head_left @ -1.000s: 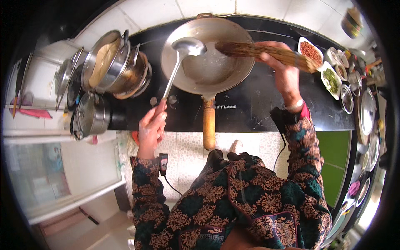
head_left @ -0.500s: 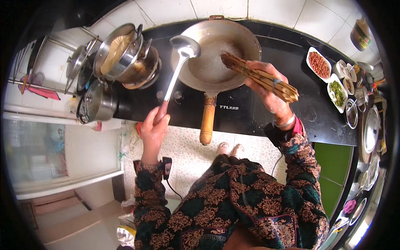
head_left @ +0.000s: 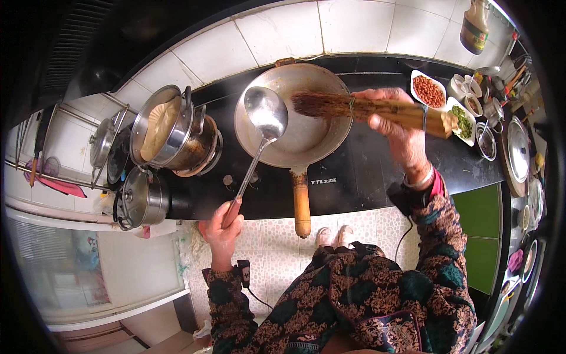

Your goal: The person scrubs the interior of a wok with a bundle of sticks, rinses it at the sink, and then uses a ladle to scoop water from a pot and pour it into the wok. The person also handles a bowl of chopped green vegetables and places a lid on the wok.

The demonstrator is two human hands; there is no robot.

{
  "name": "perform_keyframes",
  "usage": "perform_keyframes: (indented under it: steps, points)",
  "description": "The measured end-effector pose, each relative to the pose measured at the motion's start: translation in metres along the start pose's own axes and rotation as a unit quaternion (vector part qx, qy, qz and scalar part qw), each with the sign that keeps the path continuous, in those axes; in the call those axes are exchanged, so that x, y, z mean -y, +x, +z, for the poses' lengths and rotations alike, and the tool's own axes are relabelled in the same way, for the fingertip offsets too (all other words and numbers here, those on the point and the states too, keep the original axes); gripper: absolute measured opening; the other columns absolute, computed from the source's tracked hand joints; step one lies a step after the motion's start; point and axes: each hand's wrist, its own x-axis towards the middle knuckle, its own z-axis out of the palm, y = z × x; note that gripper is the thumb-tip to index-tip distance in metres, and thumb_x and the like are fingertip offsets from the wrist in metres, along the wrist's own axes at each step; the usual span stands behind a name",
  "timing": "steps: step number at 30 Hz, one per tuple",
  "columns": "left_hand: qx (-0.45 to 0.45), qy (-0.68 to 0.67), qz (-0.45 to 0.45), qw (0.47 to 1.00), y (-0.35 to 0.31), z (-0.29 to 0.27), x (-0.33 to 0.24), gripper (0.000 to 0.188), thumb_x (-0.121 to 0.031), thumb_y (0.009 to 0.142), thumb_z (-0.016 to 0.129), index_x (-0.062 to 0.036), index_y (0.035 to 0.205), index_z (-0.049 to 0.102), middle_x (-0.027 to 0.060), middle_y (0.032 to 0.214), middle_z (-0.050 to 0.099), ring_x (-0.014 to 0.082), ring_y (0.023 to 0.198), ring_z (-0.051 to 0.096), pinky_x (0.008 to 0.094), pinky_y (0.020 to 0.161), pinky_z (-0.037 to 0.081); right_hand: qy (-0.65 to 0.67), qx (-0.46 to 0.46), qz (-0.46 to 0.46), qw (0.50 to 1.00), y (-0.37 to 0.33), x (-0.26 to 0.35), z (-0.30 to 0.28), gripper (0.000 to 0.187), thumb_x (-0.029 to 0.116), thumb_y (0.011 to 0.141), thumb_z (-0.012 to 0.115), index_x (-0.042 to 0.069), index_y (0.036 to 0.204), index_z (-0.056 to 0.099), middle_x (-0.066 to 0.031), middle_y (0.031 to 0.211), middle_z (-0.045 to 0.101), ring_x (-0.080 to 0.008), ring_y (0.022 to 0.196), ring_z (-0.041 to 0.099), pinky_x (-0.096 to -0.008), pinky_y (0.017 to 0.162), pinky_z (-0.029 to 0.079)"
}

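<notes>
My left hand (head_left: 222,235) is closed round the reddish handle of a metal ladle (head_left: 266,112), whose bowl is over the left part of the wok. In my right hand (head_left: 402,133) is a bamboo wok brush (head_left: 383,109), gripped by its bundled shaft. Its dark brown bristles point left, above the right side of the wok (head_left: 300,150). The wok sits on the black cooktop, with its wooden handle (head_left: 302,203) toward me. Its inside looks pale and wet, with little in it.
At left, a steel pot (head_left: 154,127) with something pale and folded inside stands beside a lidded pot (head_left: 143,197). White dishes of peanuts (head_left: 428,89) and chopped greens (head_left: 461,123) are at right, near small bowls and a round lid (head_left: 518,150). A bottle (head_left: 474,29) stands at the upper right.
The brush has turned more level, and its bristles have come further left across the wok. The ladle's bowl has tipped, showing a broader face. The whole view has shifted.
</notes>
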Motion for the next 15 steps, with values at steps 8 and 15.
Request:
perform_keyframes:
  steps: [8,15]
  points:
    - [0.026,0.055,0.008,0.998,0.013,0.006,-0.021,0.042,0.009,0.085,0.065,0.0022,0.126,0.060,0.0074,0.115,0.070,0.0069,0.074,0.060,0.0203,0.064,0.048,0.014,0.131,-0.088,0.987,0.022,-0.007,0.031,0.041,0.007,0.081,0.080,0.001,0.116,0.061,-0.0161,0.121,0.066,-0.0269,0.117,0.062,-0.0396,0.102,0.051]
    - [-0.010,0.107,0.014,0.994,0.011,-0.004,-0.004,0.038,0.006,0.080,0.071,0.0018,0.118,0.066,0.0055,0.104,0.072,0.0081,0.085,0.064,0.0216,0.074,0.050,-0.186,0.078,-0.023,0.979,0.077,-0.078,0.026,0.034,0.028,0.083,0.079,0.008,0.108,0.069,-0.0008,0.102,0.069,-0.0151,0.098,0.064,-0.0305,0.089,0.052]
